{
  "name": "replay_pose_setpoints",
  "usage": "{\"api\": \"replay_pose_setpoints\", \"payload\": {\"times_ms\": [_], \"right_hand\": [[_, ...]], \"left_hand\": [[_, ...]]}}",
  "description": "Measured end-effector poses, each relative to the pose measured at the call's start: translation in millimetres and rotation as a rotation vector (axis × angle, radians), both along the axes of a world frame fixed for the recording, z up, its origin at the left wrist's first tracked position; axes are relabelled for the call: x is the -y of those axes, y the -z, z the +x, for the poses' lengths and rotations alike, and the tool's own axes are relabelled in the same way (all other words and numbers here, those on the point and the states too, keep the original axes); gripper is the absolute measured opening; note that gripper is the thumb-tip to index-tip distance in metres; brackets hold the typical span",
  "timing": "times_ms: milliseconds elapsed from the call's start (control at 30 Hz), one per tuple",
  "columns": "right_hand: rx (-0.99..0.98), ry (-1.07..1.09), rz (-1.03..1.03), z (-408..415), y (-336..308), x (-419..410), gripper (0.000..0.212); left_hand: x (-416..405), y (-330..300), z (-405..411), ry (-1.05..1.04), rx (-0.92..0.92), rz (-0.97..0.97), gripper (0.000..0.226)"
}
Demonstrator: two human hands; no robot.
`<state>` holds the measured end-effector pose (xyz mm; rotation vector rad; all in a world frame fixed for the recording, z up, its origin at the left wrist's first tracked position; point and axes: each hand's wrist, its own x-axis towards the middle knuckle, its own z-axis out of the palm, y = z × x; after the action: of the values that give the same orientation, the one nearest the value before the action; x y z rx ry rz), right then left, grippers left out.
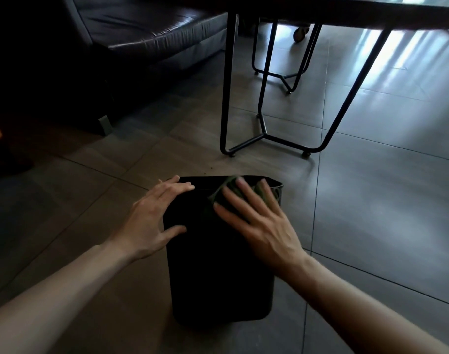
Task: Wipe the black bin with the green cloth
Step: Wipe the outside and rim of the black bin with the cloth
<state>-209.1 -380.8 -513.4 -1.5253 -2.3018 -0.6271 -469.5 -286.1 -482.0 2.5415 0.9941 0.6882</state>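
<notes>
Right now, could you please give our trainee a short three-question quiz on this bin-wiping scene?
1. Which hand presses the cloth onto the bin?
2. True or false: the left hand is lifted clear of the bin.
3. The bin lies on: A) the table, B) the floor, C) the sofa.

Key: 1. The right hand, laid flat. 2. False; it rests on the bin's side. 3. B.

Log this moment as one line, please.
right hand: pressing green cloth on black bin | left hand: steadying bin
</notes>
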Motion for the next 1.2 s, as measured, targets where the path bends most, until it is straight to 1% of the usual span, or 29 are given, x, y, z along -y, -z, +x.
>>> {"api": "replay_pose_setpoints", "payload": {"times_ms": [67,133,267,300,333,367,400,467,533,567,633,667,733,833,900,933,1000,1033,1067,1100,1200], "right_hand": [[-0.030,0.045,-0.022,-3,-1,-5,0.065],[0.068,-0.037,-0.049,-10,24,10,0.067],[0.520,-0.343,-0.193,-20,89,63,0.064],[0.604,-0.380,-0.205,-19,93,70,0.063],[0.638,-0.399,-0.198,-16,92,72,0.062],[0.616,-0.405,-0.165,-10,85,67,0.060],[0.549,-0.386,-0.139,-4,75,58,0.058],[0.309,-0.259,-0.080,5,43,33,0.057],[0.044,-0.070,-0.064,12,10,10,0.058],[-0.050,0.008,-0.068,12,-1,1,0.058],[-0.116,0.059,-0.055,5,-7,-5,0.058],[-0.105,0.039,-0.045,0,0,-2,0.057],[-0.018,-0.082,-0.056,-9,28,18,0.052],[0.286,-0.289,-0.152,-13,81,65,0.042],[0.433,-0.319,-0.151,-13,101,89,0.037],[0.437,-0.295,-0.139,-12,104,97,0.036],[0.285,-0.264,-0.133,-9,93,104,0.032],[0.161,-0.251,-0.185,-7,80,104,0.027],[0.002,-0.214,-0.236,-2,64,103,0.029],[-0.190,-0.143,-0.249,6,47,100,0.036],[-0.796,0.185,-0.192,41,-21,82,0.051]], "left_hand": [[0,0,1,0.000,-0.001,-0.005,0.085],[0,-1,2,0.000,0.000,-0.007,0.085],[-1,1,1,0.011,-0.001,0.004,0.084],[0,1,0,0.015,0.000,0.007,0.084],[0,1,0,0.018,0.001,0.011,0.084],[0,2,-1,0.020,0.005,0.015,0.085],[0,3,-1,0.020,0.006,0.014,0.085],[-2,3,-2,0.016,0.011,0.012,0.086],[-3,5,-2,0.020,0.010,0.012,0.086],[-4,6,-2,0.025,0.009,0.010,0.086],[-5,5,-2,0.023,0.017,0.004,0.086],[-5,5,-2,0.021,0.017,0.002,0.086],[-5,4,-1,0.018,0.015,0.007,0.086],[-4,7,-1,0.021,0.009,0.019,0.085],[-3,7,-2,0.021,0.013,0.025,0.085],[-2,7,-2,0.021,0.015,0.024,0.084],[-1,8,-2,0.020,0.020,0.015,0.084],[-1,8,-3,0.018,0.022,0.012,0.084],[-1,8,-3,0.019,0.022,0.008,0.084],[-2,7,-3,0.023,0.019,0.003,0.084],[-4,4,-6,0.049,0.013,-0.017,0.083]]}}
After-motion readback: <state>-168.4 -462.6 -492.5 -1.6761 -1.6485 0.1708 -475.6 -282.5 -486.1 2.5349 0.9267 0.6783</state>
